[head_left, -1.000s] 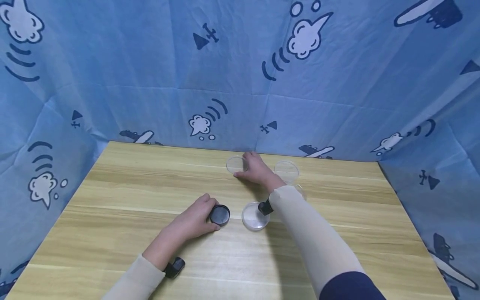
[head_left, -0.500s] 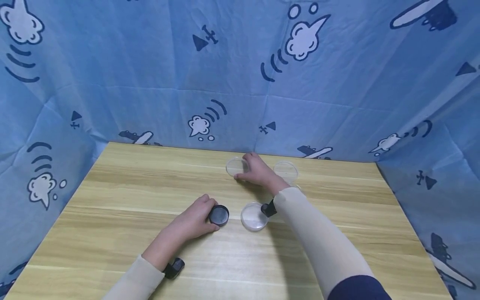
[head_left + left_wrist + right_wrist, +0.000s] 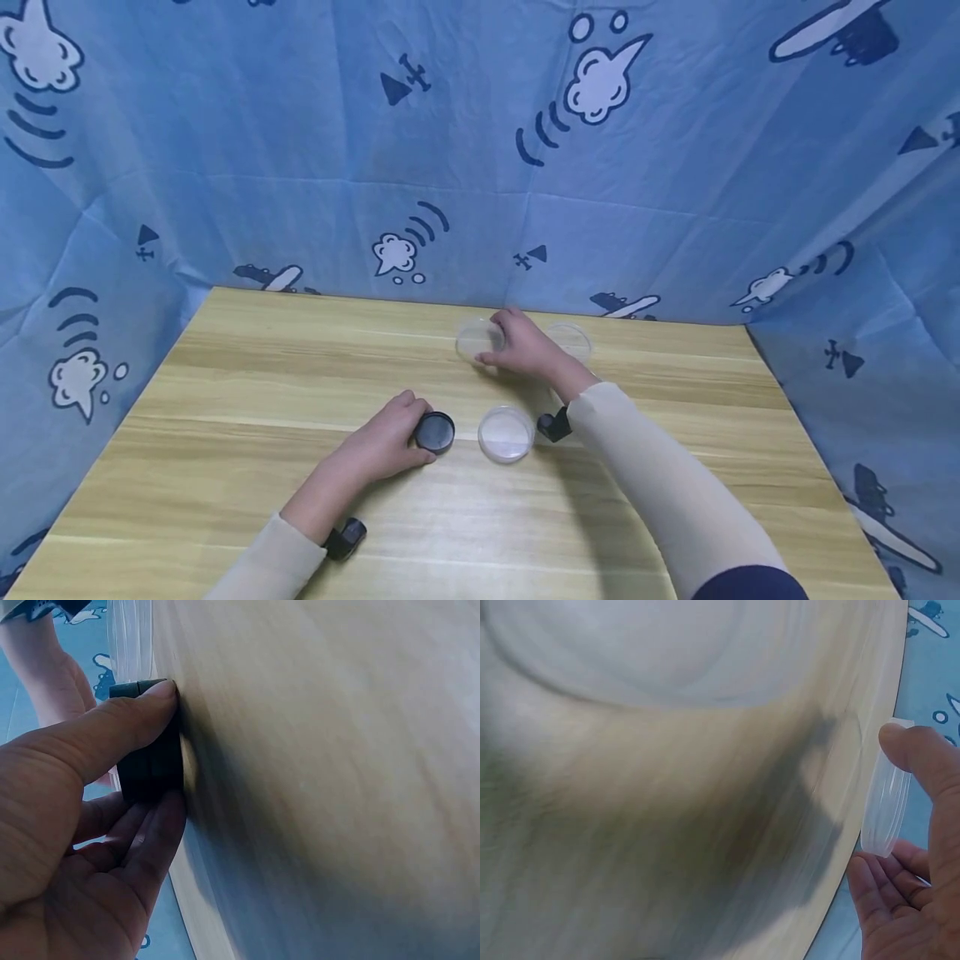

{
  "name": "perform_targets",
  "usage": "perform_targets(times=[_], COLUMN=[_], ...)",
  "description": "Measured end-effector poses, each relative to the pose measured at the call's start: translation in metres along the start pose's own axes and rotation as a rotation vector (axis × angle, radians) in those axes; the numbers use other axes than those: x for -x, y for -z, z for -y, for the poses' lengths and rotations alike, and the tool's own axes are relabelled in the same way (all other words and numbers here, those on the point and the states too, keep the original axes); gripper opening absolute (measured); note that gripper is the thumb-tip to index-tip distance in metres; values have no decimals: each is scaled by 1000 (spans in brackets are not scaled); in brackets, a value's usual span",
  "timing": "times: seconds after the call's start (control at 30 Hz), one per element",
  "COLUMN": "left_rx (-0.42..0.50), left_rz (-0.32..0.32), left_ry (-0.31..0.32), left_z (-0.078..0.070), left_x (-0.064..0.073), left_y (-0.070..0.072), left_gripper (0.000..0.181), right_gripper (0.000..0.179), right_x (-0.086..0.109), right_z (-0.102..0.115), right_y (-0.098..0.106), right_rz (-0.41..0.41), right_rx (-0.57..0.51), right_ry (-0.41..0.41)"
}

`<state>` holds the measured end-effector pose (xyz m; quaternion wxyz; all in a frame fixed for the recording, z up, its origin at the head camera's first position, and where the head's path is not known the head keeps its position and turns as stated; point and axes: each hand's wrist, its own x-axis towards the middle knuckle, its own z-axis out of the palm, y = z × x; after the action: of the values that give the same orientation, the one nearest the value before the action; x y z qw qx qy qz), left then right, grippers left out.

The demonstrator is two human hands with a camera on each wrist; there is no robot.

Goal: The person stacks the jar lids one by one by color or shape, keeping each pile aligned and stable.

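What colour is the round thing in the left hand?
The round thing is black; the head view shows it best.

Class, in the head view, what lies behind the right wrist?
A clear dish: its far rim shows, but the right wrist hides its near-left side. Anything wholly covered can't be seen.

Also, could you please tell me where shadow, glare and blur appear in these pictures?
Head: pale glare on the table, shadow beside the right sleeve; left wrist: dark, soft-edged shadow beside the black container; right wrist: near dish blurred and cut off by the frame, broad shadow below, held dish sharper.
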<state>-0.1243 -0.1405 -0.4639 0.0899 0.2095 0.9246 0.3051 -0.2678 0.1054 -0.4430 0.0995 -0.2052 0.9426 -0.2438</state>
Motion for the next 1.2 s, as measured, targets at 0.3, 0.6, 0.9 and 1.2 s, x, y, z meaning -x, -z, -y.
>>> perform_targets(times=[0.3,0.6,0.9,1.2], left_rx=[-9,-5,-8,-5], left_rz=[-15,-8,-6,-10], left_ry=[-21,-4,5,8], left_z=[0,0,0,0], left_x=[0,-1,0,1], left_y=[-1,-2,-2,-2], left_gripper=[45,45,45,46], right_gripper=[75,77,76,76], right_x=[24,52,76,98], right_z=[-4,3,6,8], right_y=[0,-1,-2,-3], right_rz=[0,25,-9,-29], right_rx=[10,36,43,45], right_ry=[60,108,108,126])
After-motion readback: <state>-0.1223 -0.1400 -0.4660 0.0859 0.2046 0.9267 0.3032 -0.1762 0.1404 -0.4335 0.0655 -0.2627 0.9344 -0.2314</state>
